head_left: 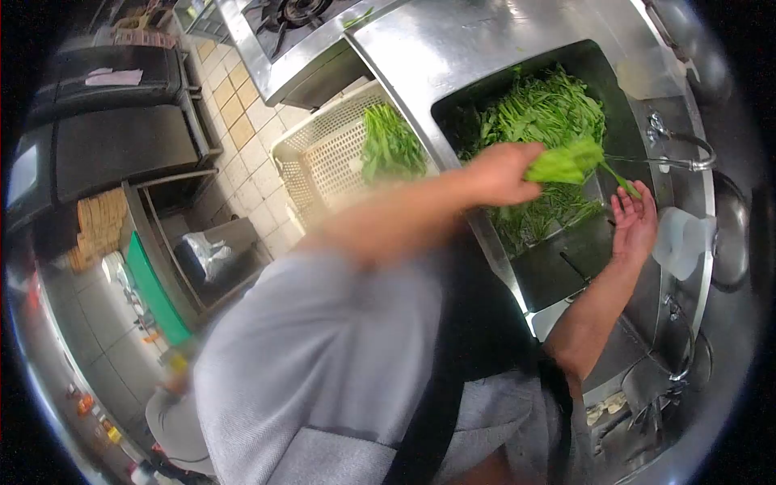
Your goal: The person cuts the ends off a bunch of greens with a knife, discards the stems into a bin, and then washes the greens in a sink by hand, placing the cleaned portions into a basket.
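My left hand (508,174) is closed around a bunch of leafy greens (566,162), raised above the sink. One stem (618,179) sticks out from the bunch towards my right hand (634,220), whose fingertips hold its end. Below lies a large heap of leafy greens (558,105) in the dark metal sink (558,271). A thin stream of water runs from the tap (695,164) beside the bunch.
A cream perforated plastic basket (323,162) with more greens (390,141) stands on the tiled floor left of the sink. Near the right hand is a translucent plastic container (683,242). A stove (299,16) stands at the top, and another person (178,420) is at lower left.
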### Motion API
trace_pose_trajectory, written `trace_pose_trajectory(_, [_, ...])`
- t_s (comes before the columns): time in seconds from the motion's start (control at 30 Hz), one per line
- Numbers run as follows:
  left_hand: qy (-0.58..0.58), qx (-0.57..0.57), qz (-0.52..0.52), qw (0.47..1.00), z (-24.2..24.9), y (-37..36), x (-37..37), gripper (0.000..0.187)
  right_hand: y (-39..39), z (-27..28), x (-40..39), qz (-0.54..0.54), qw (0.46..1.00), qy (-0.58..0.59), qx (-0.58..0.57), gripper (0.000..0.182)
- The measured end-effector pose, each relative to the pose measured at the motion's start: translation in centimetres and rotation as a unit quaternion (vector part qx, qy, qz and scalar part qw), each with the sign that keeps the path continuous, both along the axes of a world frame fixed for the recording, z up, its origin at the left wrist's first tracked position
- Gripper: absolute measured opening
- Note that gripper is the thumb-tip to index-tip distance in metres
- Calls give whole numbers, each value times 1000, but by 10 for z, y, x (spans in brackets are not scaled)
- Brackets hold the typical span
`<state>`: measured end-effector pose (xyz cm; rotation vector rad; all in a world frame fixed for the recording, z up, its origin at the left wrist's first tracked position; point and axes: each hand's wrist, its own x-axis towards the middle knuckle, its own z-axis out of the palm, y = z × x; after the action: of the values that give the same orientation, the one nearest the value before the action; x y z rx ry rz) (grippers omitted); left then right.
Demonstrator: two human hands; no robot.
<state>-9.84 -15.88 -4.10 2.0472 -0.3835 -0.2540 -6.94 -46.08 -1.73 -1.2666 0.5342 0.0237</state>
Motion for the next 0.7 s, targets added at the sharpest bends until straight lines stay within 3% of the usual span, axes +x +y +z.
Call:
trace_pose_trajectory(0.03, [75, -74, 23, 994, 13, 31, -7, 49, -7, -4, 2, 5, 999, 14, -32, 31])
trace_pose_trajectory(0.07, [37, -65, 70, 995, 5, 59, -15, 52, -10, -8, 1, 2, 999, 31, -38, 29])
trace_pose_trajectory(0.1, [245, -94, 166, 951, 58, 83, -23, 52, -16, -15, -2, 8, 999, 33, -37, 29])
trace_pose_trajectory(0.17, [214, -147, 279, 924, 35, 137, -42, 62, -27, -34, -10, 24, 997, 64, -27, 28])
trace_pose_trajectory(0.27, [228, -191, 420, 858, 6, 200, -65, 48, -32, -59, -27, 24, 994, 108, -23, 28])
trace_pose_trajectory(0.37, [284, -144, 488, 812, -70, 239, -77, 43, -36, -85, -41, 21, 989, 148, -16, 29])
trace_pose_trajectory(0.43, [339, -49, 456, 821, -125, 245, -71, 51, -35, -94, -48, 9, 981, 192, -27, 30])
trace_pose_trajectory(0.47, [330, -191, 464, 800, -164, 243, -72, 67, -36, -96, -48, 11, 980, 197, -32, 30])
trace_pose_trajectory(0.5, [342, -206, 461, 793, -197, 242, -70, 70, -36, -99, -47, 10, 978, 206, -33, 31])
trace_pose_trajectory(0.67, [358, 63, 447, 817, -375, 260, -75, 88, -29, -91, -10, 23, 981, 189, -45, 32])
trace_pose_trajectory(0.7, [359, 61, 440, 821, -356, 252, -72, 88, -23, -85, 2, 29, 985, 163, -48, 30])
